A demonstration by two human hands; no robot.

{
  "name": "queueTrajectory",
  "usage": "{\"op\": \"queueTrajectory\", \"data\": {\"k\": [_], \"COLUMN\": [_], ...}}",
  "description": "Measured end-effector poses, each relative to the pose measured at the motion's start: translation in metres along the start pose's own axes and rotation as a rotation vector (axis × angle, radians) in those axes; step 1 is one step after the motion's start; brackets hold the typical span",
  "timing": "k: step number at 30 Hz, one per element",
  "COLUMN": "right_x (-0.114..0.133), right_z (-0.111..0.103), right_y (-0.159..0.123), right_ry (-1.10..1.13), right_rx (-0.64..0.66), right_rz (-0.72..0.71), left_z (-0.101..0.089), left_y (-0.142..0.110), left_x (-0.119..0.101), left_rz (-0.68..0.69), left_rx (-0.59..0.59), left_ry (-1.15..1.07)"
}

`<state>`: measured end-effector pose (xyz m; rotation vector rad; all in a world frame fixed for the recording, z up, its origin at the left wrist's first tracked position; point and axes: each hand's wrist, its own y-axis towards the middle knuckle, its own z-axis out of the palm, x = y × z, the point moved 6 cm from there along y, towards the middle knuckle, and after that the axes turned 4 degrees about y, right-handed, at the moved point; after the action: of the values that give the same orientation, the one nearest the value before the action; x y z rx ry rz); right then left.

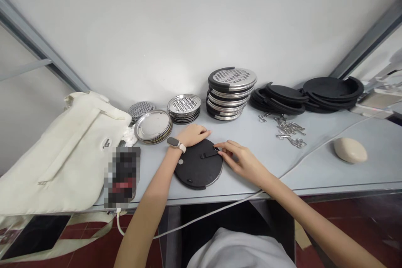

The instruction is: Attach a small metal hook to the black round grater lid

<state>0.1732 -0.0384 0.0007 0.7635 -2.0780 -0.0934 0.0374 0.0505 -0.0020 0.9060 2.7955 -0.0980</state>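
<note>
Hand positions over a round black disc at a worktop, seen from the head. The black disc [196, 171] lies flat near the front edge of the worktop [317, 176], between the two forearms; a narrow silvery rim shows along its lower right side. The left hand [195, 135], with a watch [176, 144] at the wrist, rests on the far edge of the disc; its fingers lie close together, and whether its grip closes on the edge cannot be told. The grip of the right hand [240, 160], thumb against forefinger, pinches the end of a short black strap [211, 153] at the disc's right side. Behind, from left to right, stand a stack of plain metal discs [153, 126], a stack of perforated metal plates [184, 109], a taller stack of black-edged metal discs [232, 96] and two piles of black round holders [279, 98]. Loose metal clasps [289, 130] lie before the holders. A beige rounded object [350, 150] sits at far right; a white bag [63, 146] and a pixelated dark object [122, 176] occupy the left. A white cable [201, 217] runs beneath the right forearm.
</note>
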Motion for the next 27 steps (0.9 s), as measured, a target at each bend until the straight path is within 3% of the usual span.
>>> {"op": "queueTrajectory", "data": {"k": [27], "right_x": [-0.0009], "right_z": [-0.0022], "right_y": [-0.0014], "right_ry": [-0.023], "right_rx": [-0.022], "right_rz": [0.053], "left_z": [0.0015], "left_y": [0.0006], "left_x": [0.0020], "left_rz": [-0.004], "left_rx": [-0.006], "left_ry": [-0.009]}}
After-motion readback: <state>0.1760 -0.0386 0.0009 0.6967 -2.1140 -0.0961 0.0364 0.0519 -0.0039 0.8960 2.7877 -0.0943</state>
